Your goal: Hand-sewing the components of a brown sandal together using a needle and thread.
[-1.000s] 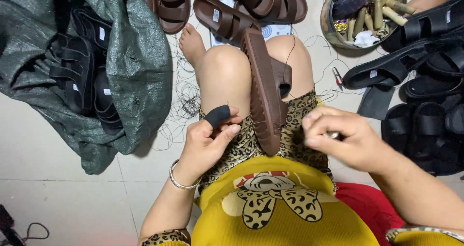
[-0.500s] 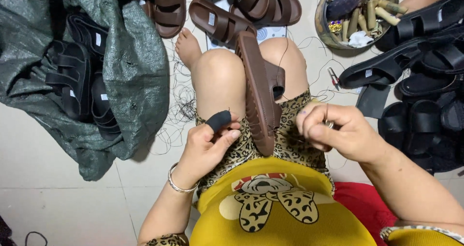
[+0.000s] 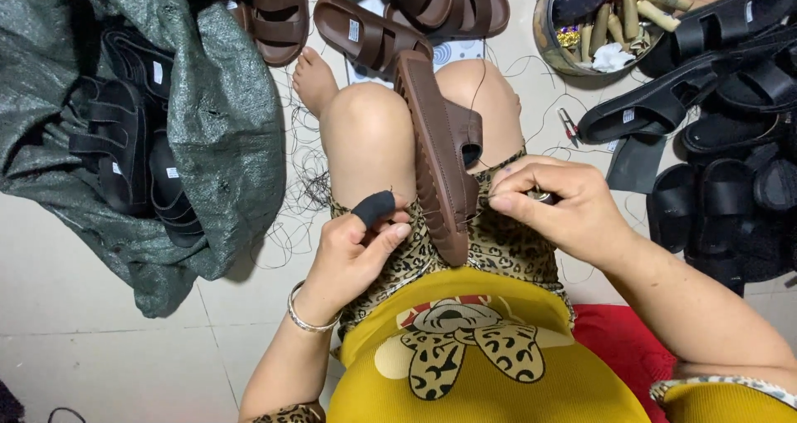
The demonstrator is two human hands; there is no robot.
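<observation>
The brown sandal (image 3: 440, 153) stands on edge between the knees, mid-stitch. The right hand (image 3: 552, 207) pinches a thread at its strap side; the left hand (image 3: 357, 253), one finger capped, rests loosely curled. Brown sandals (image 3: 374, 24) and black sandals (image 3: 706, 99) lie around.

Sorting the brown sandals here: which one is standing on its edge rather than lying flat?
The brown sandal wedged between the person's knees, sole edge up. The other brown sandals lie flat on the floor beyond the feet.
</observation>
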